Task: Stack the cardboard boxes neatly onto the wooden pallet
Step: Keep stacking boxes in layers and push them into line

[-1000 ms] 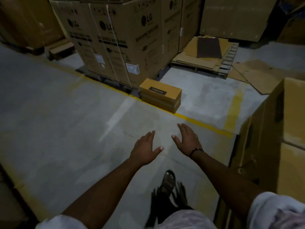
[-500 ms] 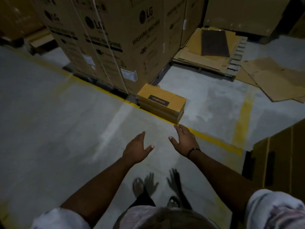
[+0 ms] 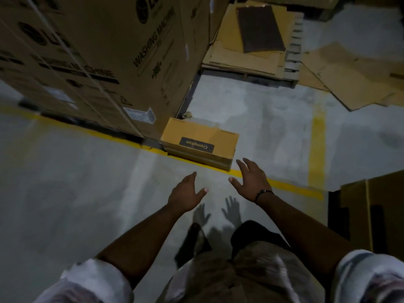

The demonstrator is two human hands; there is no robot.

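1. Both hands have come closer to the Crompton box than half a second ago, and the view has closed in, so the box now sits mid-frame rather than further up.
2. At far left, tall LG washing machine cartons stand strapped, their base just behind a yellow floor line.
3. The Crompton box, a flat yellow-brown carton with a dark label on top, lies on the concrete floor across that line, with its left end tight against the corner of the cartons.
4. The left hand hangs above the floor short of the box's near edge, fingers straight and close together, thumb spread. It holds and touches nothing.
5. The right hand, with a dark band at its wrist, has its fingers spread wide, their tips just beside the box's near right corner. Whether they touch it cannot be told, and it grips nothing.
6. Beyond the box to the right, the wooden pallet carries flattened cardboard sheets and a dark board, well apart from the box.
7. Loose flattened cardboard lies on the floor right of the pallet, and another brown carton stands at the right edge.
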